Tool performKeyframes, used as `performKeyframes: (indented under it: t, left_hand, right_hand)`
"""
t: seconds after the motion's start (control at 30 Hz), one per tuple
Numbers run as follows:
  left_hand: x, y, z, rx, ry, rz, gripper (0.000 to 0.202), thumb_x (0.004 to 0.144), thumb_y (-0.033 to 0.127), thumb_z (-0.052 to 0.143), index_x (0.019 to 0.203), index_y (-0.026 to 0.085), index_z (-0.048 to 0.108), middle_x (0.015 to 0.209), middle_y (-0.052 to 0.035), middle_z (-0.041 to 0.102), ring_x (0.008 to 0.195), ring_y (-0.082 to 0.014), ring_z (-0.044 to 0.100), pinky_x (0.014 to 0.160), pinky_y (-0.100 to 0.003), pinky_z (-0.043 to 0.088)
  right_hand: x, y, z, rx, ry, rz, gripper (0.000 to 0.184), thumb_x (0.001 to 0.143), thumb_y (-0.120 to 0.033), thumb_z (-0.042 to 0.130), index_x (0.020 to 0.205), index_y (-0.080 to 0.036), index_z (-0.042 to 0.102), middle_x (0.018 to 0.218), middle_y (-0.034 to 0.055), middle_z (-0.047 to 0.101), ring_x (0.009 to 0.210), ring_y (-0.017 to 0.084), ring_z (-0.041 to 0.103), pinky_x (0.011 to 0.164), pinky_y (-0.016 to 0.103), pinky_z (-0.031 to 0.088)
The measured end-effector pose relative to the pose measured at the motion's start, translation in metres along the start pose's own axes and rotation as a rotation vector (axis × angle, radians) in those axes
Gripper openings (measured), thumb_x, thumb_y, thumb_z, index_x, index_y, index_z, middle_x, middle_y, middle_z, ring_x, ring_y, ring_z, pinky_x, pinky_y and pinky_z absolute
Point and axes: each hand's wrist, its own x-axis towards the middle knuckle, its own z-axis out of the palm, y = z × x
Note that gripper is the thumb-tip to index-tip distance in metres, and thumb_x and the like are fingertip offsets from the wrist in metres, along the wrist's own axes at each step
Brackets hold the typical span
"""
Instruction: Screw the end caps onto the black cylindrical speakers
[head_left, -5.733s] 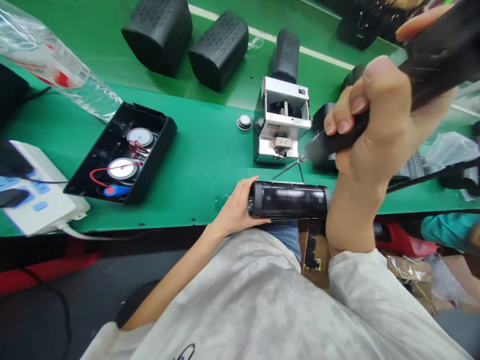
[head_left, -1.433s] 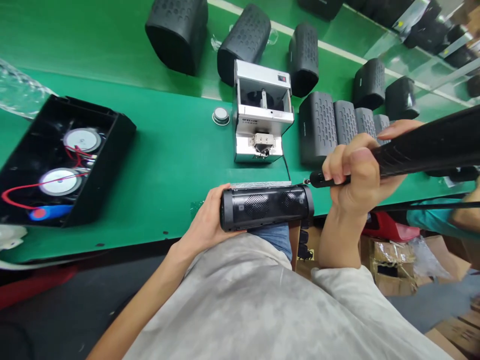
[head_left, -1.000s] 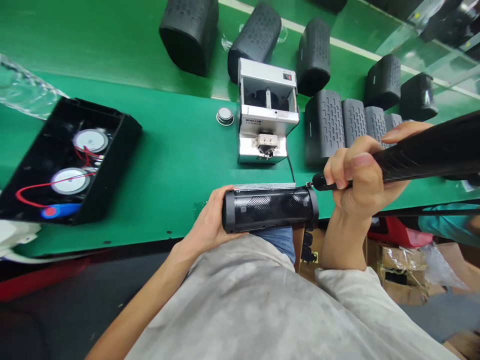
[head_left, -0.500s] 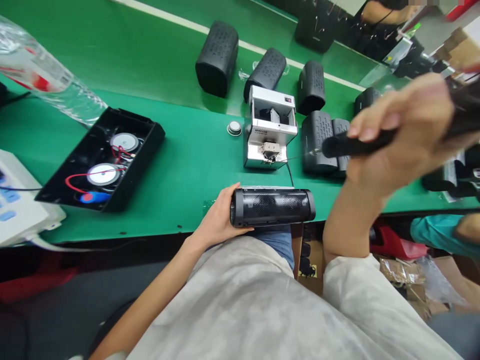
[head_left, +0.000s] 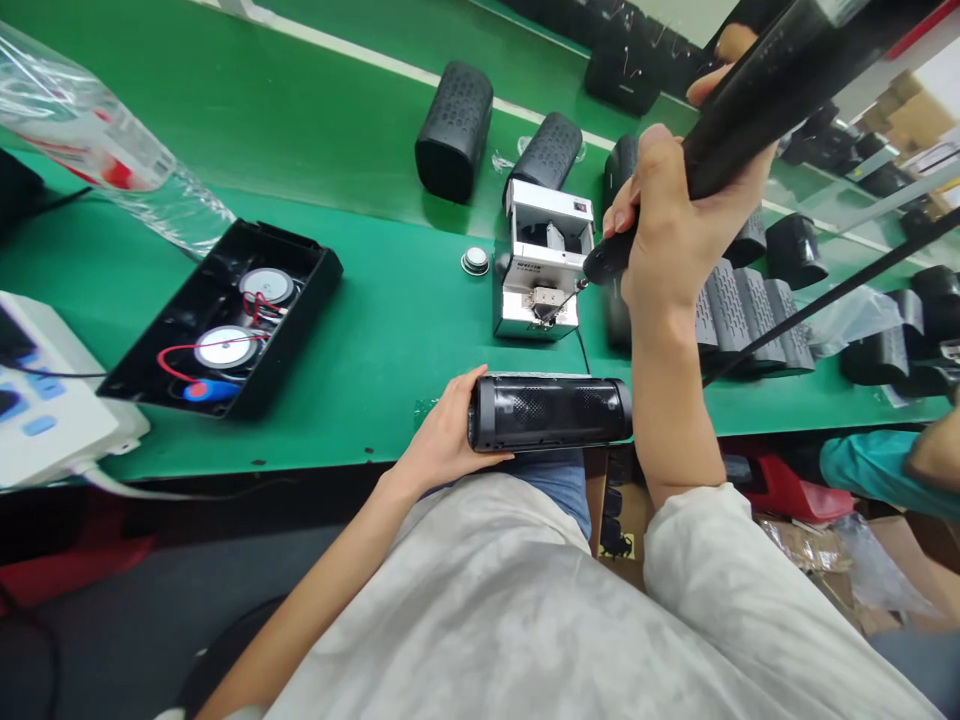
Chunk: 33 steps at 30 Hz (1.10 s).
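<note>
My left hand [head_left: 450, 425] grips the left end of a black speaker [head_left: 555, 412] at the table's near edge. Its perforated grille side faces up, and my thumb and fingers wrap that end. Higher up on the right, my right hand [head_left: 679, 225] is wrapped around a black electric screwdriver [head_left: 761, 105], held slantwise. The thin bit reaches down to the small metal outlet of a silver screw feeder [head_left: 544, 275]; whether a screw is on the tip I cannot tell. A small round metal part [head_left: 475, 261] lies left of the feeder.
To the left is an open black speaker housing [head_left: 300, 335] with two white-backed drivers and red wires. Beyond it lies a plastic bottle [head_left: 112, 150], and a white device [head_left: 67, 400] is nearer. Several black speakers [head_left: 455, 130] stand behind. A person's teal sleeve [head_left: 862, 470] shows at right.
My right hand has swung left and brought the screwdriver's bit to the feeder's outlet. My left hand still holds the speaker in nearly the same place. The view has shifted slightly.
</note>
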Motion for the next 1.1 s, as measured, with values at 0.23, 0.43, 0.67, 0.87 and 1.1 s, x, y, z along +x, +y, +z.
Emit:
performKeyframes:
  t: [0.23, 0.43, 0.67, 0.87, 1.1]
  left_hand:
    - [-0.002, -0.003, 0.002, -0.016, -0.014, -0.043, 0.130, 0.083, 0.057, 0.103, 0.183, 0.031, 0.022, 0.178, -0.0219, 0.048, 0.167, -0.0482, 0.052, 0.136, -0.069, 0.050]
    - [-0.002, -0.010, 0.005, -0.027, -0.028, -0.066, 0.131, 0.085, 0.066, 0.099, 0.184, 0.030, 0.021, 0.184, -0.0216, 0.040, 0.174, -0.0491, 0.042, 0.143, -0.072, 0.039]
    - [-0.001, -0.011, 0.004, -0.009, -0.005, -0.056, 0.128, 0.082, 0.072, 0.099, 0.180, 0.026, 0.029, 0.178, -0.0225, 0.048, 0.170, -0.0507, 0.048, 0.140, -0.073, 0.043]
    - [-0.002, -0.010, 0.002, 0.033, -0.037, -0.055, 0.128, 0.087, 0.073, 0.095, 0.182, 0.028, 0.022, 0.181, -0.0230, 0.045, 0.172, -0.0495, 0.045, 0.140, -0.072, 0.043]
    - [-0.002, -0.006, 0.001, 0.011, -0.038, -0.072, 0.120, 0.085, 0.069, 0.098, 0.175, 0.025, 0.031, 0.172, -0.0227, 0.051, 0.165, -0.0482, 0.053, 0.137, -0.071, 0.047]
  right_hand:
    - [-0.013, -0.009, -0.029, -0.072, 0.021, -0.012, 0.056, 0.081, -0.085, 0.083, 0.117, -0.052, 0.057, 0.071, -0.0052, 0.051, 0.063, 0.022, 0.040, 0.064, 0.050, 0.050]
    - [-0.017, -0.071, -0.079, -0.164, 0.090, -0.213, 0.018, 0.098, -0.038, 0.076, 0.112, -0.039, 0.064, 0.067, -0.0051, 0.031, 0.049, 0.018, 0.030, 0.048, 0.037, 0.033]
    - [-0.027, -0.093, -0.096, -0.095, 0.103, -0.197, 0.025, 0.088, -0.014, 0.076, 0.096, -0.037, 0.080, 0.067, -0.0041, 0.037, 0.051, 0.012, 0.035, 0.047, 0.028, 0.031]
    - [-0.034, -0.079, -0.098, -0.042, 0.091, -0.134, 0.025, 0.088, -0.014, 0.076, 0.100, -0.036, 0.078, 0.062, -0.0066, 0.039, 0.048, 0.012, 0.034, 0.045, 0.029, 0.029]
    - [-0.058, -0.031, -0.123, -0.072, 0.049, -0.005, 0.034, 0.088, -0.041, 0.095, 0.109, -0.042, 0.068, 0.060, -0.0099, 0.041, 0.042, 0.013, 0.030, 0.038, 0.031, 0.034]
